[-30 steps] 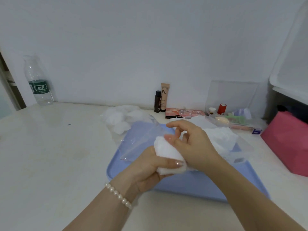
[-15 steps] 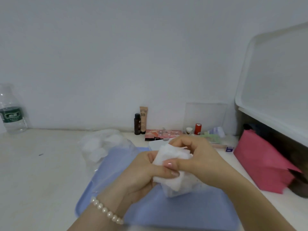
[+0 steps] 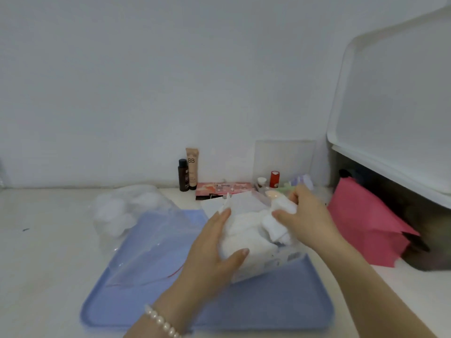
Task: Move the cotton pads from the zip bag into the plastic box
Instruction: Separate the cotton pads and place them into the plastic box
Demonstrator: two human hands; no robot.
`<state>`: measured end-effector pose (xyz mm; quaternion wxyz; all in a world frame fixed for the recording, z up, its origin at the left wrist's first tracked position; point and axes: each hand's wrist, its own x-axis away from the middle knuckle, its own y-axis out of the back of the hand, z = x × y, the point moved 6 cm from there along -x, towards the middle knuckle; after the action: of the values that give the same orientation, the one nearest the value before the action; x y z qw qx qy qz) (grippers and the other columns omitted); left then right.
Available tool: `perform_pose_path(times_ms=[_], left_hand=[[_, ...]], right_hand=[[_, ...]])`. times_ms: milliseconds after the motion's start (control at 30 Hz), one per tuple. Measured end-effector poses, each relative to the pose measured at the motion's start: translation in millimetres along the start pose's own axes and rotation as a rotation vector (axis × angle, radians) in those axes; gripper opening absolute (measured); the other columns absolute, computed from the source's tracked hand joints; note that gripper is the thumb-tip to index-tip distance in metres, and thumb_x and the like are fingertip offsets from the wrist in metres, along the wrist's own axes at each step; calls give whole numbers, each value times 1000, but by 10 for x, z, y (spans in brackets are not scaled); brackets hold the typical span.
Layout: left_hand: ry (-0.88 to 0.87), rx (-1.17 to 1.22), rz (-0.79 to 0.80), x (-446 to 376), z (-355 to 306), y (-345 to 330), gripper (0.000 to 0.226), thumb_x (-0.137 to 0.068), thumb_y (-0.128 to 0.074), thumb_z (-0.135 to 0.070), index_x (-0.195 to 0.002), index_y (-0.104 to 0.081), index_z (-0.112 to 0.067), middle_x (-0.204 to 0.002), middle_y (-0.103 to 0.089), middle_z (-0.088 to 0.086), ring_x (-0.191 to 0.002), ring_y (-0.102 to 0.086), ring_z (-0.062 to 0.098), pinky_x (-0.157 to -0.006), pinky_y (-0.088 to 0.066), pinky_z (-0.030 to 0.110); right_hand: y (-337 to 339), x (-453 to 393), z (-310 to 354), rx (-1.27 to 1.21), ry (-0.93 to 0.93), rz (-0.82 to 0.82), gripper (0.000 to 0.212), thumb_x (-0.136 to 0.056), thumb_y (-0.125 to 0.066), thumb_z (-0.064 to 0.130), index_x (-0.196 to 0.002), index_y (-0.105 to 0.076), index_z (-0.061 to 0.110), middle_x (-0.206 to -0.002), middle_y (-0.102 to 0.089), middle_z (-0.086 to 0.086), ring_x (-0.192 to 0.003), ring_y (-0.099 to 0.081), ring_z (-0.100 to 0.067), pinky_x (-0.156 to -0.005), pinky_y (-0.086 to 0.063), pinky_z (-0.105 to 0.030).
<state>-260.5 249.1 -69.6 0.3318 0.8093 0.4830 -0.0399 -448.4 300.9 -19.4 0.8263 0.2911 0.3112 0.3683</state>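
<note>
While left hand [image 3: 214, 250] cups, right hand [image 3: 305, 215] apparently pinches cotton pads [image 3: 275, 228].

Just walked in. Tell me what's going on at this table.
A person is moving cotton pads out of a zip bag into a clear plastic box that sits on a blue tray. The left hand presses a pile of cotton pads in the box, while the right hand grips another bunch of pads over it. The bag lies on the tray's left side, and a second bag of cotton rests on the table beyond.
</note>
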Motion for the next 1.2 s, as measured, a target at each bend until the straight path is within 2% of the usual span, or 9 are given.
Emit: perform_pose_path(times_ms=[67, 200, 467, 567, 733, 900, 967, 1100, 1200], left_hand=[[-35, -72, 19, 24, -10, -59, 74, -69, -59, -57, -128, -15, -47, -137, -16, -33, -129, -17, -12, -98, -8, -4], [-102, -133, 47, 38, 27, -113, 75, -85, -66, -27, -131, -8, -41, -143, -10, -25, -134, -9, -8, -100, 0, -4], [-119, -165, 70, 71, 54, -170, 75, -88, -62, -26, -137, -5, -38, -145, -9, -21, -142, -7, 4, -115, -4, 19], [-113, -172, 89, 67, 43, -196, 76, -91, -57, -32, -145, -4, -29, -144, -2, -23, -137, 2, -5, -114, 5, 15], [-131, -226, 120, 67, 50, -251, 76, -93, -52, -36, -145, 3, -26, -144, 8, -23, -134, 13, -9, -104, 19, 7], [-139, -230, 121, 75, 56, -262, 77, -93, -52, -38, -142, 5, -28, -144, 9, -22, -136, 12, -6, -104, 19, 7], [-118, -205, 107, 72, 62, -249, 77, -93, -53, -36, -146, 1, -25, -144, 7, -23, -137, 10, -6, -104, 17, 7], [-40, -108, 64, 65, 70, -206, 74, -91, -55, -33, -148, -8, -25, -150, -7, -20, -141, 1, -1, -106, 3, 8], [-17, -65, 63, 66, 58, -197, 72, -92, -55, -30, -148, -11, -24, -152, -13, -16, -137, -2, -4, -102, 0, 5]], right_hand=[[-32, -4, -22, 45, -20, 58, 37, -75, -72, 27, -77, -36, 21, -71, -46, 6, -60, -41, -6, -49, -26, -25], [-112, 41, -26, 99, -66, 271, 53, -65, -82, 24, -71, -30, 27, -73, -37, 10, -61, -36, -4, -50, -24, -22], [-111, 17, -41, 210, -124, 248, 40, -70, -70, 16, -89, -35, 20, -76, -45, 3, -63, -41, -10, -50, -29, -26], [-121, 21, -24, 264, -131, 239, 38, -72, -66, 15, -93, -36, 20, -77, -46, 4, -66, -45, -12, -51, -31, -27], [-277, 49, -65, 450, -154, 218, 48, -77, -59, 16, -118, -35, 18, -77, -48, 3, -76, -52, -20, -54, -36, -29], [-371, 27, -98, 456, -135, 264, 35, -80, -59, 33, -106, -42, 16, -93, -54, 0, -92, -55, -23, -73, -43, -33], [-334, 6, -89, 389, -145, 274, 34, -76, -63, 42, -92, -44, 18, -86, -54, 1, -86, -56, -21, -69, -44, -33], [-238, -15, -63, 352, -132, 202, 32, -72, -69, 23, -71, -38, 20, -75, -48, 2, -70, -48, -18, -54, -35, -28], [-287, 24, -27, 494, -110, 147, 24, -78, -63, 21, -84, -39, 19, -90, -55, -1, -81, -51, -21, -68, -38, -30]])
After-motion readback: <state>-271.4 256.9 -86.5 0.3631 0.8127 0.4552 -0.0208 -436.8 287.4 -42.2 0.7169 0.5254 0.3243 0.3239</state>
